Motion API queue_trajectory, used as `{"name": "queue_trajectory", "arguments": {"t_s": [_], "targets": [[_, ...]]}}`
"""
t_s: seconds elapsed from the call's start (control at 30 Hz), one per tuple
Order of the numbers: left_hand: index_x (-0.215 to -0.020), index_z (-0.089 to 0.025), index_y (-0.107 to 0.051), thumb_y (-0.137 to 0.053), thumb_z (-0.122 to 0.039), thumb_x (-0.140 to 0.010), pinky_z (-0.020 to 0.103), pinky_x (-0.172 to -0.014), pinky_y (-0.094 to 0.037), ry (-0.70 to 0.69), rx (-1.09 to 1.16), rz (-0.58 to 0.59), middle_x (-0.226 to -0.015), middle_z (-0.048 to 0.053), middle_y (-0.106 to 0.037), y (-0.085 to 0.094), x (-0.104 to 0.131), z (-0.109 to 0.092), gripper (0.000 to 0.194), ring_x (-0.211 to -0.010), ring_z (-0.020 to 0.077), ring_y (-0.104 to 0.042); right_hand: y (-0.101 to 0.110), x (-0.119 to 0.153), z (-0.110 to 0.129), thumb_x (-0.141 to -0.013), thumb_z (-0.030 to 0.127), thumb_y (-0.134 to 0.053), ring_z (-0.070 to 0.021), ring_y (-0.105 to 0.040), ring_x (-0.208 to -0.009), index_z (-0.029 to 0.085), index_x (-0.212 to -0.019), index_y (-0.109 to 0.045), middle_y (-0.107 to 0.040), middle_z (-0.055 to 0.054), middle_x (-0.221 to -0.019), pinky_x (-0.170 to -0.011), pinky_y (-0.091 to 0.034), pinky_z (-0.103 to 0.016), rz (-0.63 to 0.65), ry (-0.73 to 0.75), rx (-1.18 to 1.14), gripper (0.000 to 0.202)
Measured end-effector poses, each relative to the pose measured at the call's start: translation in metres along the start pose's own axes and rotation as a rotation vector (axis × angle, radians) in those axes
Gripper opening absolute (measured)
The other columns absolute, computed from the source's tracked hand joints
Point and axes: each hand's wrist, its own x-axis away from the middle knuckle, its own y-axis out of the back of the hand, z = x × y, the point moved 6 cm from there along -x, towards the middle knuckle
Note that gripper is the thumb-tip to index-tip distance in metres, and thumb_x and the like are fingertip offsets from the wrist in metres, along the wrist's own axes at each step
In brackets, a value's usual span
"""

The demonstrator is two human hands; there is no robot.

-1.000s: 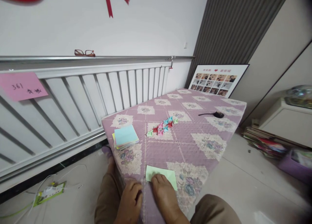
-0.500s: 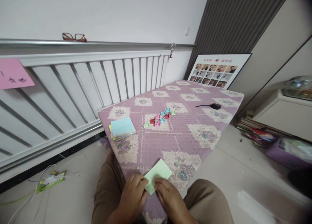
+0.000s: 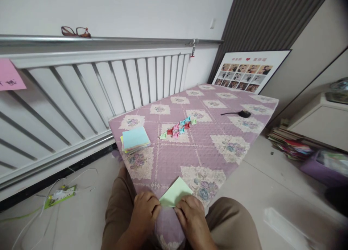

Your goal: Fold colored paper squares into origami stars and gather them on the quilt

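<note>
A light green sheet of paper [image 3: 176, 192] lies at the near end of the cloth-covered table [image 3: 171, 163], its lower side folded up into a straight near edge. My left hand [image 3: 146, 208] is closed on the paper's left corner. At the right end of that edge, my right hand [image 3: 190, 212] grips the paper with fingers bent and thumb against it. Farther up the table sits a group of several small folded paper pieces [image 3: 176, 127] in green, red, pink and blue. To the left is a stack of coloured paper [image 3: 136, 138], blue on top.
A black object with a thin tail [image 3: 244, 114] rests on the table's right side. The white radiator [image 3: 103, 83] runs along the left, with eyeglasses [image 3: 75, 31] on the pipe above. A photo board [image 3: 246, 72] leans at the far end. A power strip [image 3: 61, 195] lies on the floor.
The paper's lower corner, which pointed towards me, is now folded up, leaving a straight near edge. My right hand has shifted slightly right along it. The view has tilted a little.
</note>
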Motion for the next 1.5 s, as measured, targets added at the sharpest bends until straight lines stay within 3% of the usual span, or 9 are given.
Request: {"name": "queue_trajectory", "arguments": {"t_s": [0.2,0.4,0.87,1.5], "targets": [[-0.075,-0.022,-0.066,-0.055,-0.021,-0.082,0.037,-0.079,-0.031,0.148,0.016,0.024,-0.084,0.002,-0.062,0.005,-0.006,0.002,0.013,-0.086,0.0196,-0.053,-0.002,-0.005,-0.005,-0.086,0.027,-0.055,-0.0196,-0.052,-0.079,0.022,-0.069,-0.056,-0.056,-0.001,-0.076,-0.077,-0.034,-0.034,-0.017,-0.046,0.066,0.018],[-0.073,-0.022,-0.065,-0.056,-0.025,-0.083,0.035,-0.078,-0.031,0.211,0.008,0.047,-0.084,0.002,-0.062,0.007,-0.011,0.003,0.014,-0.088,0.0198,-0.054,-0.006,-0.008,-0.007,-0.086,0.028,-0.056,-0.0215,-0.051,-0.080,0.022,-0.069,-0.057,-0.056,-0.003,-0.077,-0.076,-0.032,-0.035,-0.031,-0.073,0.112,0.017],[-0.074,-0.021,-0.062,-0.054,-0.027,-0.085,0.035,-0.077,-0.029,0.257,-0.130,0.091,-0.086,0.002,-0.062,0.010,-0.018,-0.003,0.015,-0.088,0.0210,-0.054,-0.008,-0.015,-0.009,-0.082,0.030,-0.061,-0.0225,-0.050,-0.078,0.022,-0.063,-0.055,-0.055,-0.003,-0.073,-0.071,-0.032,-0.035,-0.023,-0.093,0.202,0.022],[-0.079,-0.020,-0.061,-0.056,-0.026,-0.086,0.037,-0.081,-0.032,0.208,-0.164,0.081,-0.086,0.002,-0.062,0.011,-0.018,0.000,0.010,-0.088,0.0220,-0.054,-0.006,-0.018,-0.008,-0.081,0.031,-0.064,-0.0222,-0.049,-0.078,0.022,-0.063,-0.054,-0.055,-0.002,-0.072,-0.069,-0.030,-0.033,-0.022,-0.115,0.225,0.023]]}}
